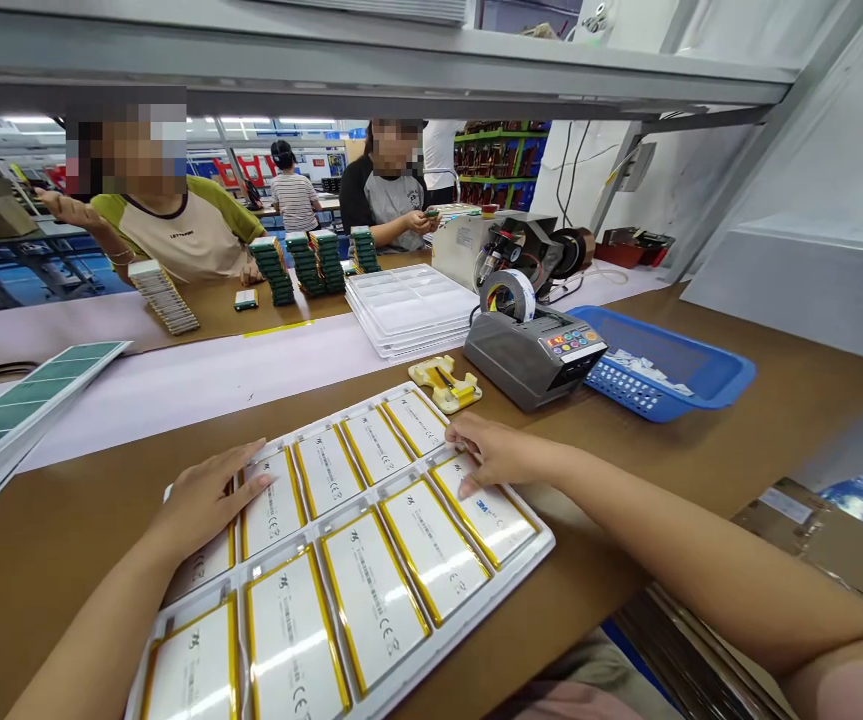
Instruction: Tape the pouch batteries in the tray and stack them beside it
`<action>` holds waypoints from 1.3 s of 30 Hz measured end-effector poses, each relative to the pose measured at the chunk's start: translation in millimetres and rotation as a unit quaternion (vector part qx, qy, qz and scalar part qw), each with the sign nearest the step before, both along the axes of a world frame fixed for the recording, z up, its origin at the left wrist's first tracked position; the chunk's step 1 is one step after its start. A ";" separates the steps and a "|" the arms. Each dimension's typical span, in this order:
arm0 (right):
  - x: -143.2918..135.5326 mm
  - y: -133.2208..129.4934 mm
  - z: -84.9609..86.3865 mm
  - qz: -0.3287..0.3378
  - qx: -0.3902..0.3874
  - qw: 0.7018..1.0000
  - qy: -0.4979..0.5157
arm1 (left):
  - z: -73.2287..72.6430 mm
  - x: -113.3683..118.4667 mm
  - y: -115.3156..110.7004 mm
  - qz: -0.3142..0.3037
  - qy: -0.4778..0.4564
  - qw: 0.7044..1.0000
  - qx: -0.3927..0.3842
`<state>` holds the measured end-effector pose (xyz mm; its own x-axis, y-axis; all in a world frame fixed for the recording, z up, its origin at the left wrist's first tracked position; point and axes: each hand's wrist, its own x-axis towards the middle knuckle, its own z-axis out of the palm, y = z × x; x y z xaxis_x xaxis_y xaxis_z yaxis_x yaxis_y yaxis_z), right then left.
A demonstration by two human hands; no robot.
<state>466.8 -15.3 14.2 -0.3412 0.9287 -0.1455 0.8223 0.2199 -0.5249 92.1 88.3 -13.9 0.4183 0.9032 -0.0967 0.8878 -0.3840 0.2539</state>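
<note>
A white tray [543,545] lies at an angle on the brown table, its compartments holding several flat white battery packs [375,585] with yellow edges. My left hand [210,500] rests over the tray's left side, fingers spread and lying on the packs there. At the right end, my right hand [487,450] touches the upper right pack [485,505], which bears a blue "3M" mark; its thumb lies on that pack and its other fingers bend at the tray's edge. Nothing is visibly gripped by either hand. Just behind the tray sits a yellow fixture [446,385].
A grey tape dispenser [532,350] and a blue basket [708,375] with white pieces stand behind right. Stacked white trays [412,305] are further back, green trays [33,400] at left. Two people sit across the table beside stacks of packs [315,262]. A metal beam crosses overhead.
</note>
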 end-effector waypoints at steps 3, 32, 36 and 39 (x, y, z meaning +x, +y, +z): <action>-4.0 0.5 -12.6 -0.045 0.078 0.995 0.052 | 0.3 -0.9 0.1 -0.002 -0.003 1.000 0.004; 116.0 -48.8 -19.8 -0.552 0.222 0.725 0.348 | -6.2 -10.9 7.3 0.004 -0.036 0.999 0.039; 100.1 -41.7 -20.4 -0.487 0.000 0.726 0.486 | -3.6 -9.5 6.7 -0.003 -0.030 0.999 0.031; 98.7 -29.9 -17.1 -0.413 0.078 0.825 0.378 | -3.0 -9.8 4.4 -0.007 -0.028 0.999 0.026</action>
